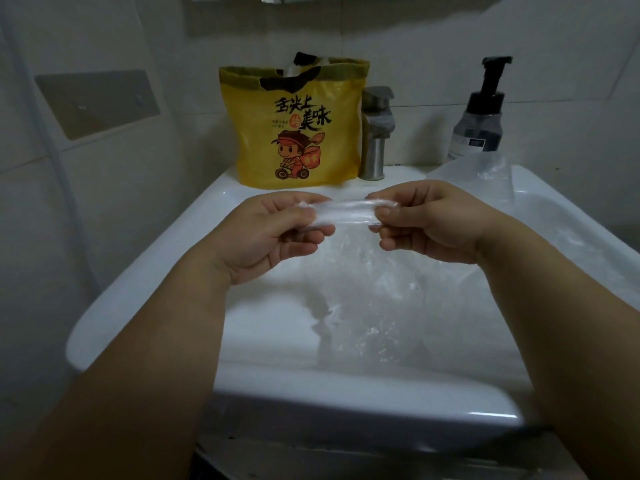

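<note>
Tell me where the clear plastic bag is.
Head view, centre: the clear plastic bag hangs over the white sink, its top edge pinched between the left hand and right hand, in front of the yellow bag.

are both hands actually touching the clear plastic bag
Touching. The head view shows the left hand and the right hand each pinching one end of the stretched top edge of the clear plastic bag.
</note>
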Available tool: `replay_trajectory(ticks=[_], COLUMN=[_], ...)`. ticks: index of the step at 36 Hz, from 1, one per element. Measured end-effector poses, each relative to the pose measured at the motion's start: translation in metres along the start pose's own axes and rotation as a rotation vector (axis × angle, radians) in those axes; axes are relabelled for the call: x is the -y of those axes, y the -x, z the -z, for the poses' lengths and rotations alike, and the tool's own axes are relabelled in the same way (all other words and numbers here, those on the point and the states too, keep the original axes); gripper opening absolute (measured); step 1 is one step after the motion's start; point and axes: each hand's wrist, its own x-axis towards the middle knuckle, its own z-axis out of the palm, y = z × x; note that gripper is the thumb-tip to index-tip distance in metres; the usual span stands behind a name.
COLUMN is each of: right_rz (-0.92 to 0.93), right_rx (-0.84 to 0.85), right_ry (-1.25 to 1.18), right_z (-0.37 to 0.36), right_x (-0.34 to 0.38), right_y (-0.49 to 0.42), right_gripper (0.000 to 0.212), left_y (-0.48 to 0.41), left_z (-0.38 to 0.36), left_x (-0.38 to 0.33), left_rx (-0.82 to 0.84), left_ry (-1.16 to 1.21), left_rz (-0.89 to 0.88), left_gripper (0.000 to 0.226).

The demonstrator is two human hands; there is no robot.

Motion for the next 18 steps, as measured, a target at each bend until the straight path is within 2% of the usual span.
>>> replay_trajectory(ticks=[3, 7, 10, 13, 15, 18], right_rz=[0.025, 0.056, 0.064, 0.071, 0.076, 0.06], right_rx=[-0.002, 0.013, 0.02, 0.033, 0.023, 0.053], right_ry=[-0.049, -0.072, -0.098, -0.097, -0.073, -0.026], right_z=[-0.0006, -0.0016, -0.0017, -0.0009, -0.0005, -0.0003], right_x=[0.001, 0.0008, 0.0003, -0.0009, -0.001, -0.0004], right_y=[0.0001, 0.0003, -0.0008, -0.0026, -0.003, -0.0023], right_gripper=[0.021, 0.02, 0.024, 0.037, 0.041, 0.026], left_y=[0.0006, 0.0017, 0.0024, 0.003, 0.0025, -0.0002], left_z=[-0.0022, -0.0043, -0.0033, -0.0019, -0.0033, -0.0039], left_x=[-0.001, -0.0005, -0.0011, -0.0014, -0.0015, 0.0015], left_rx=[-0.04, -0.05, -0.044, -0.045, -0.039, -0.08], left_ry=[0.014, 0.007, 0.011, 0.012, 0.03, -0.043], left_rz=[-0.029, -0.05, -0.06, -0.067, -0.061, -0.063], left_gripper=[0.026, 0.049, 0.053, 0.046, 0.027, 0.021])
